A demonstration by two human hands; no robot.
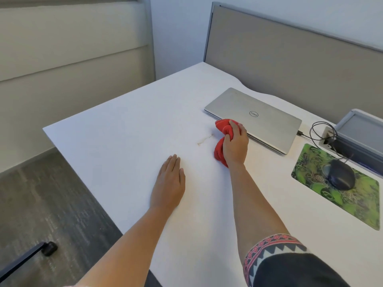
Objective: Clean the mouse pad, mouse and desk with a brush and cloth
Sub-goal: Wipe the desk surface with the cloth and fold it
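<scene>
AROUND: closed laptop (252, 119) is set just behind the red cloth (222, 126), cable (317, 131) led right | PAD: mouse (341, 177) is carried on mouse pad (356, 206), well right of both hands | CLOTH: red cloth is bunched and gripped by right hand (235, 146) on desk (124, 131), beside a faint mark (204, 140) | LEFT: left hand (170, 183) is laid flat, fingers straight, nothing held.

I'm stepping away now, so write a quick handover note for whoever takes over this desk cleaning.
The left hand lies flat on the desk, holding nothing.
The right hand grips the red cloth beside a brownish smear, near the closed laptop.
The mouse sits on the green mouse pad, at the right. No brush in view.
Done: nothing I can confirm. Left: wipe the smear, then mouse pad and mouse.
</scene>
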